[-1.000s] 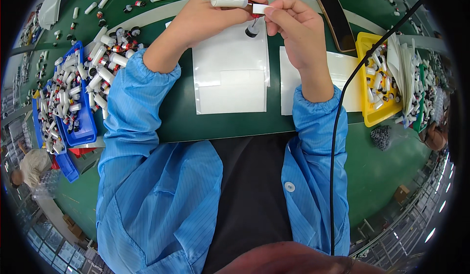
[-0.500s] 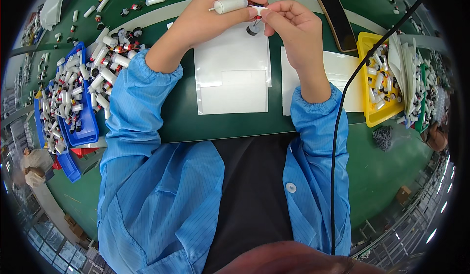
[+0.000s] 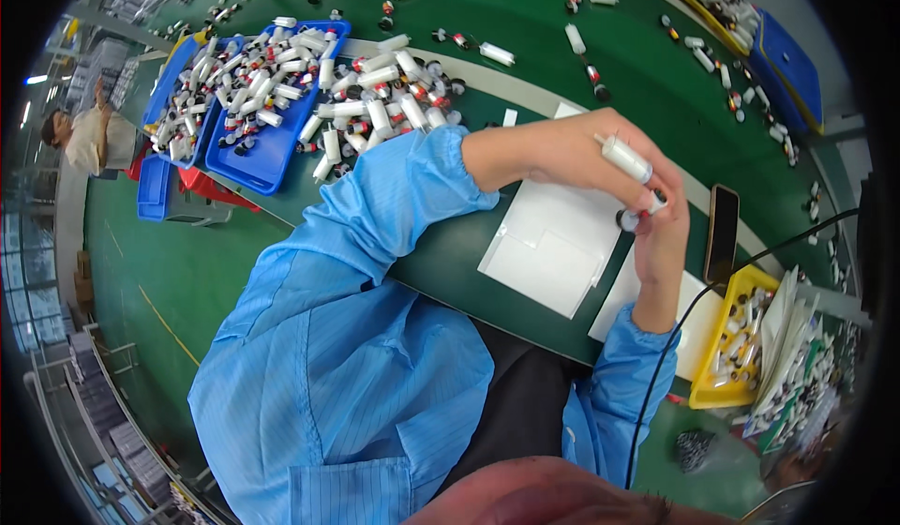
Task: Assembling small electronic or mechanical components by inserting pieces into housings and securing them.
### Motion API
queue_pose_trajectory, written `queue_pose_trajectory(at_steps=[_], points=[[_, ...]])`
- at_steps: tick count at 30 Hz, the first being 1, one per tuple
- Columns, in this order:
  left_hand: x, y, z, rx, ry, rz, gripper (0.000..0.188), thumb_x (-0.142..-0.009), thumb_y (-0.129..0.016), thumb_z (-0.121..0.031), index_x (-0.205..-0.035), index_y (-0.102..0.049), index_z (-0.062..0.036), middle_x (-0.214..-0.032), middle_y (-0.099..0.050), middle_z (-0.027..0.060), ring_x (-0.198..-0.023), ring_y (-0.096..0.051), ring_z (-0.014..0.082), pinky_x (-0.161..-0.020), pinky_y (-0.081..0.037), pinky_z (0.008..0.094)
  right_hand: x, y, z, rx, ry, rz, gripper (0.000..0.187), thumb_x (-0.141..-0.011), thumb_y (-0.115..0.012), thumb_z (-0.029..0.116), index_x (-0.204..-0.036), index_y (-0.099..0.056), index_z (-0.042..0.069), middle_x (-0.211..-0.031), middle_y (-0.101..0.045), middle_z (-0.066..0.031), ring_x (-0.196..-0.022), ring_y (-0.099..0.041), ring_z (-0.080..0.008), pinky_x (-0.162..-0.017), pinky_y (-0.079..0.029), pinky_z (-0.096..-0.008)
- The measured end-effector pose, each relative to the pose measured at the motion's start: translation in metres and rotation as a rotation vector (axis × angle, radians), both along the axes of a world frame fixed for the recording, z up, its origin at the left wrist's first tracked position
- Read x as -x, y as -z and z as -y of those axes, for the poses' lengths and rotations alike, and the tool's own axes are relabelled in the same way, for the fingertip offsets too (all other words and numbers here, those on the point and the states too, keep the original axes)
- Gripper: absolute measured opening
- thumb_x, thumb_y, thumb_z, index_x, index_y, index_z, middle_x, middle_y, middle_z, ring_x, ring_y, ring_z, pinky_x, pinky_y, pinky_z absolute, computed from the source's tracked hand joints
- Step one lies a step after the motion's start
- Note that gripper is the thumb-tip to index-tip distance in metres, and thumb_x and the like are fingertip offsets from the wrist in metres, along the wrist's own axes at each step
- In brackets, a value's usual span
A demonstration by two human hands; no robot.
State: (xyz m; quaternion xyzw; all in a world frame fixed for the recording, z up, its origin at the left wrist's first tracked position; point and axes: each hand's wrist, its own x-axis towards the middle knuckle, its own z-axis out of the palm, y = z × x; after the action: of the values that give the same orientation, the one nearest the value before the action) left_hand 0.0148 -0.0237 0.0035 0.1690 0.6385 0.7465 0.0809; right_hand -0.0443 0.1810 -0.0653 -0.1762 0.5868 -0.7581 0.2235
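Note:
A small white cylinder [image 3: 624,160] with a thin tip rests in my left hand [image 3: 572,155], whose fingers are closed round it. Beyond the cylinder's far end my right hand [image 3: 664,239] meets the left one. Its fingers close on a small white-and-red piece [image 3: 653,204] that seems joined to the cylinder; the fingers partly hide the join. A dark round cap [image 3: 628,219] hangs beside this piece. Both hands are above a white sheet [image 3: 544,253] lying on the green table.
Blue trays [image 3: 270,176] full of similar cylinders stand at the left, beside a loose heap [image 3: 380,112]. A phone [image 3: 723,234] lies right of my hands. A yellow tray [image 3: 727,396] holds more parts; a black cable [image 3: 698,292] crosses in front of it. Loose parts dot the far table.
The view has turned to the left, so the blue trays and heap show more fully. My hands still hold the cylinder and its small parts together.

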Motion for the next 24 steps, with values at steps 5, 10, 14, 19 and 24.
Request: queue_pose_trajectory(at_steps=[5, 10, 14, 19, 24], points=[[-0.005, -0.040, 0.089, 0.420, -0.277, -0.027, 0.028, -0.085, -0.074, -0.005, -0.111, -0.067, 0.0018, -0.104, -0.073, 0.0117, -0.100, -0.069, 0.0164, -0.088, -0.056, 0.0313, 0.012, 0.024, -0.011, 0.182, -0.020, 0.008, 0.016, -0.097, -0.057, 0.018, -0.103, -0.056, 0.003, -0.082, -0.056, -0.0019, -0.069, -0.049, -0.0092, -0.063, -0.040, -0.0242], [-0.010, -0.016, 0.338, 1.402, -0.895, -0.204, 0.031, -0.080, -0.069, -0.002, -0.111, -0.069, -0.0038, -0.103, -0.073, 0.0120, -0.097, -0.071, 0.0247, -0.086, -0.057, 0.0347, 0.007, 0.015, -0.001, 0.079, 0.225, -0.088, 0.007, -0.096, -0.060, 0.009, -0.092, -0.057, 0.004, -0.074, -0.051, 0.0010, -0.066, -0.044, -0.0071, -0.062, -0.037, -0.0223], [-0.023, 0.030, 0.449, 1.678, -0.697, 0.072, 0.036, -0.076, -0.067, -0.003, -0.112, -0.070, -0.0077, -0.105, -0.072, 0.0154, -0.099, -0.069, 0.0358, -0.089, -0.055, 0.0406, 0.002, 0.022, 0.003, -0.127, 0.233, -0.186, 0.009, -0.092, -0.065, 0.003, -0.088, -0.057, 0.005, -0.075, -0.052, 0.0020, -0.067, -0.045, -0.0042, -0.061, -0.035, -0.0199], [0.007, 0.061, 0.460, 1.610, -0.625, 0.008, 0.046, -0.077, -0.063, -0.012, -0.122, -0.067, -0.0082, -0.118, -0.068, 0.0207, -0.110, -0.064, 0.0369, -0.098, -0.050, 0.0397, 0.006, 0.019, 0.004, -0.105, 0.221, -0.233, 0.007, -0.093, -0.061, 0.003, -0.089, -0.056, 0.004, -0.078, -0.053, 0.0005, -0.069, -0.046, -0.0065, -0.064, -0.037, -0.0207], [0.065, 0.069, 0.461, 1.416, -0.457, 0.414, 0.052, -0.083, -0.063, -0.029, -0.128, -0.063, -0.0045, -0.120, -0.067, 0.0151, -0.108, -0.065, 0.0299, -0.096, -0.049, 0.0363, 0.008, 0.022, -0.001, -0.113, 0.261, -0.242, 0.007, -0.094, -0.059, 0.005, -0.089, -0.055, 0.003, -0.079, -0.053, -0.0026, -0.071, -0.047, -0.0094, -0.065, -0.038, -0.0228]])
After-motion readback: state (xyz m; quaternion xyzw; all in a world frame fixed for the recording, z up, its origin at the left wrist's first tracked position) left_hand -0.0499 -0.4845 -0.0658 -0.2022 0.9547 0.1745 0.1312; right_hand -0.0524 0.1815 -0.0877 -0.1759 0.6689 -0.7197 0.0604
